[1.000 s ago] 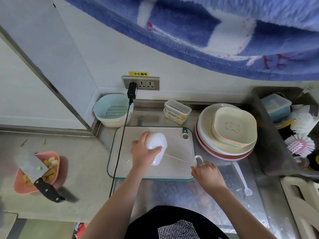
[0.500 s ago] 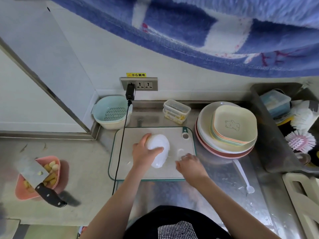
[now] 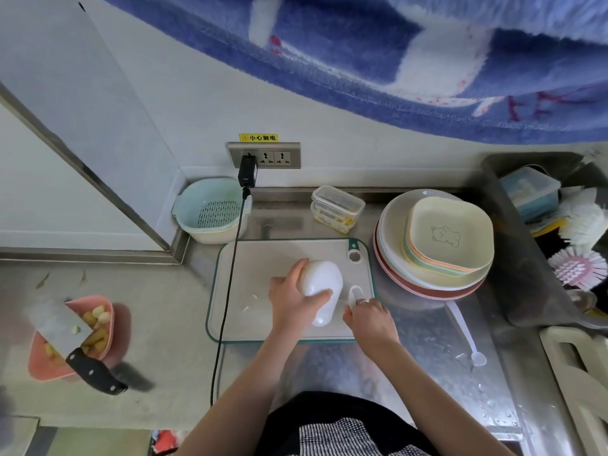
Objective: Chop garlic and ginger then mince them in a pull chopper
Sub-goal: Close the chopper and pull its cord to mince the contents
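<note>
Brushed stainless-steel counter (image 3: 411, 366), dull sheen, wet with droplets toward right edge. Matt pale plastic cutting board (image 3: 263, 268) with green rim. Smooth, glossy white plastic pull chopper (image 3: 324, 284). Clear, shiny plastic containers (image 3: 337, 209) near back edge. Smooth matt plastic plates (image 3: 441, 245) in pastel stack. Perforated mint plastic strainer basket (image 3: 210, 209) in back corner. Polished steel cleaver blade (image 3: 59, 324), black riveted handle, across matt pink plastic bowl (image 3: 42, 363) near left edge. Fluffy, rough-napped blue and white cloth (image 3: 362, 51) overhead. Glossy black cable (image 3: 230, 291). Translucent plastic spoon (image 3: 465, 334).
</note>
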The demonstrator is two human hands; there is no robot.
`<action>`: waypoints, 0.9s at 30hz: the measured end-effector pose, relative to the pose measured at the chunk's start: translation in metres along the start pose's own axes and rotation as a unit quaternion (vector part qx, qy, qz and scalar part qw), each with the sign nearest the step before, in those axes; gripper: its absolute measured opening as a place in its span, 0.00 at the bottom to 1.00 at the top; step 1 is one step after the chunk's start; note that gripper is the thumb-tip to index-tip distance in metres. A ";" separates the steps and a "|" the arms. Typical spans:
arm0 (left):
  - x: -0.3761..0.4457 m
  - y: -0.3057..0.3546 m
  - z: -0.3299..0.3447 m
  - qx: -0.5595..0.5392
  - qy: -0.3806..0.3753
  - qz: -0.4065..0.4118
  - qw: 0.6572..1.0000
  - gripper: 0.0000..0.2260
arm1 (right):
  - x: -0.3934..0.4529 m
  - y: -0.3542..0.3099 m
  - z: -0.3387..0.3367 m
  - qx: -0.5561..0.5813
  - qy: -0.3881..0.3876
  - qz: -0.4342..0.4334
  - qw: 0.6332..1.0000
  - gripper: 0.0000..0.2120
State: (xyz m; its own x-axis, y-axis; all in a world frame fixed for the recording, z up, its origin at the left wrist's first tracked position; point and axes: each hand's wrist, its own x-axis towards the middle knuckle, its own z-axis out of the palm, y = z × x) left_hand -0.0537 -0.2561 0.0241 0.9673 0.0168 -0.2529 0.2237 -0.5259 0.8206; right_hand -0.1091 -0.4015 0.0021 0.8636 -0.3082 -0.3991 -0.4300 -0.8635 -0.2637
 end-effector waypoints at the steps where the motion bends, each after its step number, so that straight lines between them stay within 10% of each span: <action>1: 0.000 0.000 0.000 0.001 -0.002 0.002 1.000 0.34 | 0.000 -0.002 -0.002 0.019 -0.012 0.019 1.000 0.20; 21: 0.025 -0.011 -0.025 -0.173 0.020 -0.139 0.975 0.21 | 0.005 -0.052 -0.005 0.123 -0.057 0.017 0.991 0.18; 27: 0.033 -0.006 -0.029 0.054 0.080 -0.036 0.995 0.26 | -0.001 -0.070 -0.004 0.126 -0.045 -0.010 0.991 0.17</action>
State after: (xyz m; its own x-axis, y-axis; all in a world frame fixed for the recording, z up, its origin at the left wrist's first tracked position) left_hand -0.0193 -0.2280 0.0258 0.9581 0.1880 -0.2164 0.2865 -0.6074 0.7409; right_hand -0.0788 -0.3425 0.0243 0.8506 -0.2452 -0.4651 -0.4749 -0.7380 -0.4794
